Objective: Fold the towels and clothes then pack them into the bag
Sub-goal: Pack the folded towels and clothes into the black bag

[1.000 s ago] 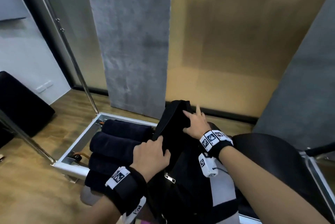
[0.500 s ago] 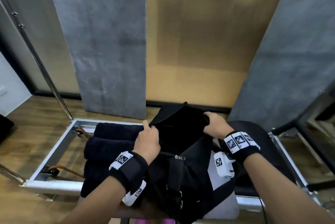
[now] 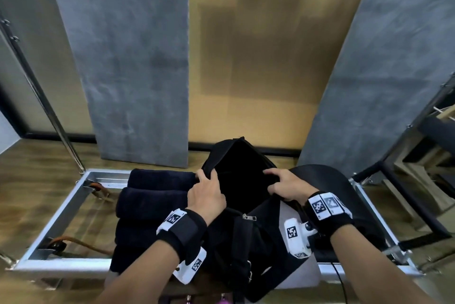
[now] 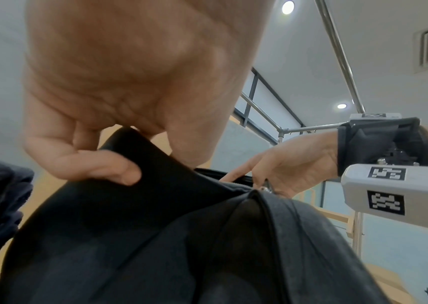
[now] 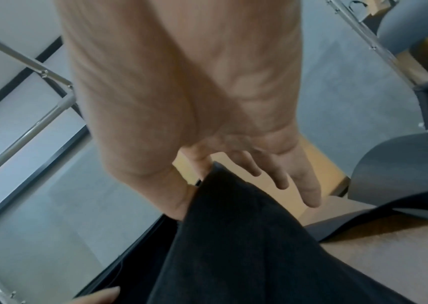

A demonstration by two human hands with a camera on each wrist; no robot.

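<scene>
Fingers [image 3: 205, 176] on one bag [image 3: 236, 180]

Your support: metal-framed bench [image 3: 61, 263] | on it: black bag [image 3: 246, 242] | just left, touching: stacked dark rolled towels [image 3: 152, 201] | right: black pad [image 3: 327, 180]

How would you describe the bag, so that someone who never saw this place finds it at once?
Look at the metal frame on the wooden floor. On it, right of the rolled dark towels, stands the black bag. Unlike the towels, its mouth gapes open, with the left hand and the right hand gripping its edges.
</scene>
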